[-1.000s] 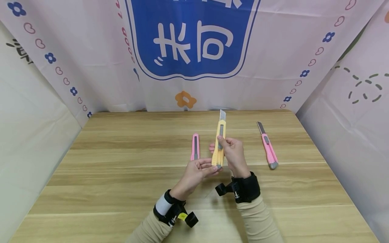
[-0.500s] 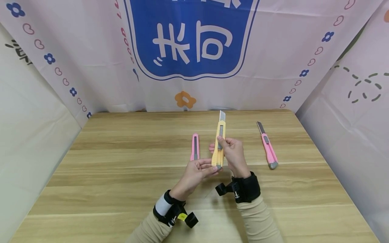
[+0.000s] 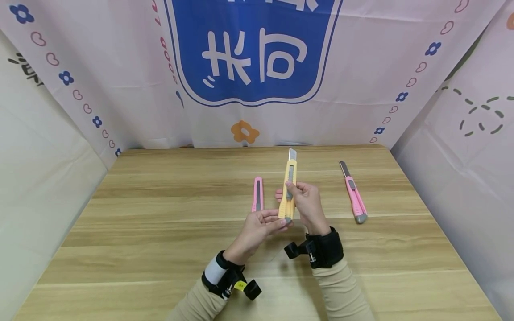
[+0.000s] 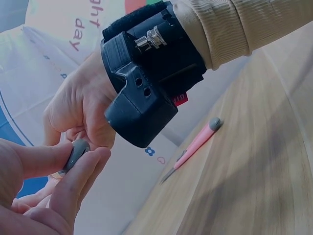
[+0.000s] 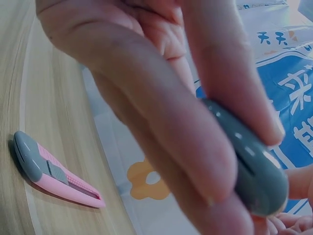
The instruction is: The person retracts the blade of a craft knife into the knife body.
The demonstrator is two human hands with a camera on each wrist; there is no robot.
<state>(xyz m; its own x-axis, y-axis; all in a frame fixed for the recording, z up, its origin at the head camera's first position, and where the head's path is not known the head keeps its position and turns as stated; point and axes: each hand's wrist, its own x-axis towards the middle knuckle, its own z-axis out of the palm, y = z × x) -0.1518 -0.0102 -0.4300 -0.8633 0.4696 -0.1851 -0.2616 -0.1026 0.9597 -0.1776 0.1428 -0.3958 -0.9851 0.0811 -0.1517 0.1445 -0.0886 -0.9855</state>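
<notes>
A yellow utility knife point(image 3: 288, 196) is held up over the table, its blade point(image 3: 292, 154) out and pointing away from the body. My left hand point(image 3: 257, 231) pinches its grey end cap between thumb and fingers, as the left wrist view shows with the cap point(image 4: 77, 152). Higher on the handle, my right hand point(image 3: 310, 203) grips the knife, thumb on the grey slider. Just beyond the left hand lies a pink utility knife point(image 3: 258, 194) with no blade showing; the left fingers overlap its near end in the head view. Another pink utility knife point(image 3: 355, 196), blade extended, lies right of the right hand.
The wooden table point(image 3: 160, 249) reaches back to a hanging white cloth point(image 3: 353, 76) with a blue printed panel. More pale printed cloth point(image 3: 462, 156) hangs at the sides. Each wrist wears a black strap with a camera point(image 3: 252, 290).
The yellow utility knife has shifted very slightly down and left in the head view, the right thumb with it. Both hands keep their hold. The pink knives have not moved.
</notes>
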